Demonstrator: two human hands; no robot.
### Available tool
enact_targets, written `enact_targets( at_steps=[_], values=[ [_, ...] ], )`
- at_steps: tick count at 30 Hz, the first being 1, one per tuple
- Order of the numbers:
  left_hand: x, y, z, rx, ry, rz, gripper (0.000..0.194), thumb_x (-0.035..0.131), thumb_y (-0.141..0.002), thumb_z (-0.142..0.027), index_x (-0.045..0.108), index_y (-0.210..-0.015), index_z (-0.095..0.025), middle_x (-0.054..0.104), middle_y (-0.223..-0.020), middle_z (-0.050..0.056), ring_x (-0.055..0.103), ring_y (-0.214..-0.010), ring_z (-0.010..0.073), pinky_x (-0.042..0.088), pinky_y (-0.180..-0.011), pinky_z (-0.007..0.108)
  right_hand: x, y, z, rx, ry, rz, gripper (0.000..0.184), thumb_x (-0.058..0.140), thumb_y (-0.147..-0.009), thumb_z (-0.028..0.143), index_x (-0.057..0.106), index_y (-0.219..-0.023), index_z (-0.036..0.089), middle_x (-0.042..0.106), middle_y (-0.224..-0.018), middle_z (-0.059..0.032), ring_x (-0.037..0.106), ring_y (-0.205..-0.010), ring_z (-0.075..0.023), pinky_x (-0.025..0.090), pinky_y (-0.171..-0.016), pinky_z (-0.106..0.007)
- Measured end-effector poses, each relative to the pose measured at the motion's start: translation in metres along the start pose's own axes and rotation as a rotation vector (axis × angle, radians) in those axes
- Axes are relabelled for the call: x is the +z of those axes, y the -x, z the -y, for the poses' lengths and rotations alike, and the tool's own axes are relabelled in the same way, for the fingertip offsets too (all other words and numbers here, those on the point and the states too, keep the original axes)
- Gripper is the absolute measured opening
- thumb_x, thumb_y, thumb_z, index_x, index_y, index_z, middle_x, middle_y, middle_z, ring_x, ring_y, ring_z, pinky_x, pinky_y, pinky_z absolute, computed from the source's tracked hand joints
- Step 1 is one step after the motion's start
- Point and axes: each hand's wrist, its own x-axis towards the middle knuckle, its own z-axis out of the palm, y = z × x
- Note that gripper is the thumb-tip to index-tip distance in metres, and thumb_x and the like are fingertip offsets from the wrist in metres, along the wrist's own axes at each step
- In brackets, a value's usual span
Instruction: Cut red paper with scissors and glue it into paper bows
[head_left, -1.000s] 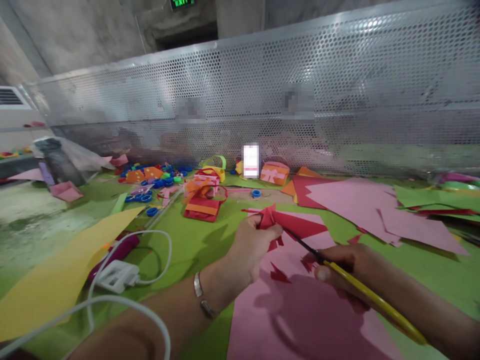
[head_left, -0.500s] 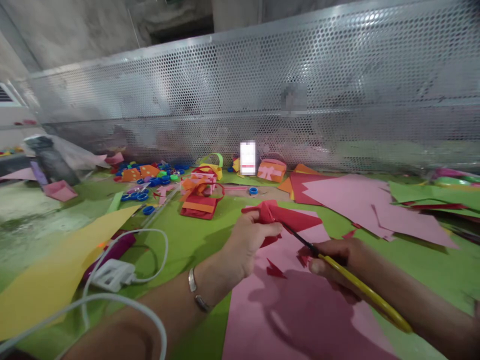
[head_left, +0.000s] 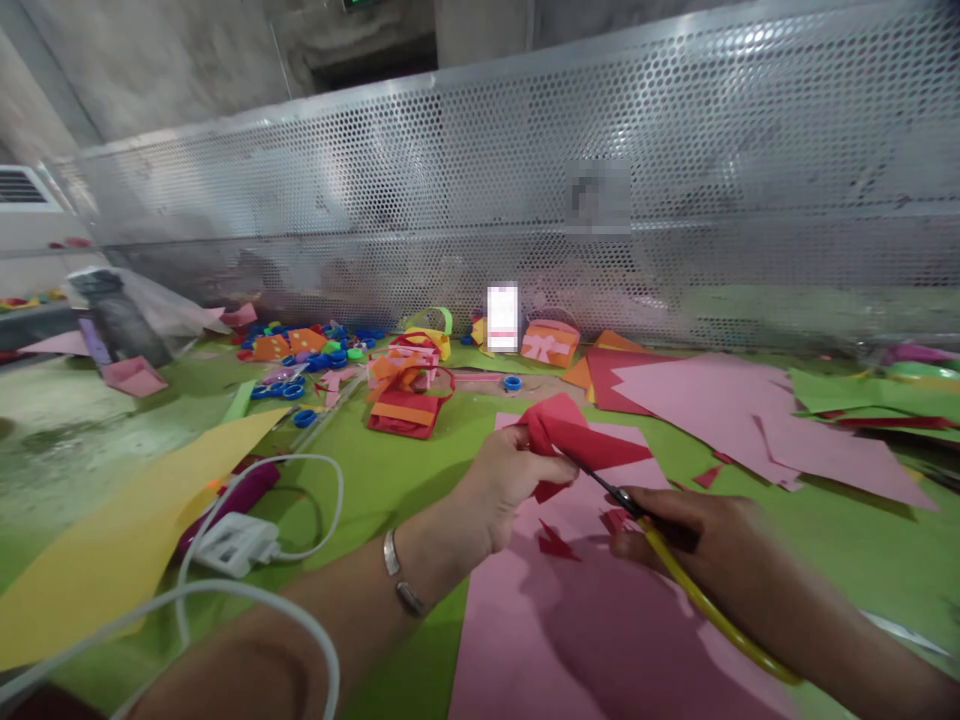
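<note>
My left hand (head_left: 504, 485), with a silver bracelet at the wrist, pinches a folded piece of red paper (head_left: 600, 441) between thumb and fingers. In my right hand (head_left: 701, 540) is a pair of scissors with yellow handles (head_left: 694, 590). Their dark blades point up and left, and the tips reach the red paper beside my left thumb. Beneath both hands lies a sheet of pink paper (head_left: 525, 640). A small red scrap (head_left: 556, 542) rests on it, and more red shows by my right fingers.
A red paper bag (head_left: 405, 415) with an orange band stands beyond my left hand. Blue-handled scissors (head_left: 279, 388) and scraps lie further left. A white charger with cable (head_left: 236, 545) sits by yellow paper (head_left: 135, 520). Pink sheets (head_left: 705, 400) lie right; a perforated metal panel (head_left: 480, 190) rises behind.
The view has shifted slightly. The red paper is turned a little in my left hand, showing more of its upper fold. The scissors' handle has swung somewhat in my right hand.
</note>
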Motion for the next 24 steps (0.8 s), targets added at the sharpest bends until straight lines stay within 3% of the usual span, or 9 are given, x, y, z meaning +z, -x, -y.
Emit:
enact_targets(
  at_steps=[11, 18, 24],
  values=[
    [0.0007, 0.0028, -0.0040, -0.009, 0.000, 0.029, 0.014, 0.065, -0.049, -0.006, 0.063, -0.059, -0.015, 0.058, -0.054, -0.002, 0.047, -0.051, 0.0093, 0.036, -0.057, 0.026, -0.0003, 0.0011, 0.0051, 0.013, -0.014, -0.022, 0.046, 0.055, -0.072, 0.066, 0.058, -0.063, 0.021, 0.045, -0.055, 0.0020, 0.043, -0.053, -0.0156, 0.032, -0.050, -0.025],
    [-0.0005, -0.0007, -0.0030, -0.020, 0.005, 0.029, 0.020, 0.064, -0.046, -0.004, 0.065, -0.062, -0.014, 0.060, -0.056, 0.000, 0.050, -0.053, 0.0104, 0.038, -0.058, 0.026, 0.0042, -0.0008, -0.0028, -0.040, -0.032, -0.007, 0.035, 0.056, -0.076, 0.055, 0.058, -0.067, 0.021, 0.048, -0.059, 0.0017, 0.045, -0.058, -0.0165, 0.034, -0.052, -0.025],
    [-0.0016, 0.0009, -0.0044, -0.015, 0.014, 0.051, 0.020, 0.066, -0.046, -0.006, 0.065, -0.064, -0.015, 0.061, -0.057, -0.001, 0.049, -0.053, 0.0098, 0.036, -0.057, 0.025, 0.0059, -0.0011, -0.0012, -0.001, -0.112, 0.019, 0.039, 0.057, -0.073, 0.058, 0.049, -0.061, 0.021, 0.038, -0.054, 0.0040, 0.038, -0.052, -0.0136, 0.028, -0.047, -0.023]
  ],
)
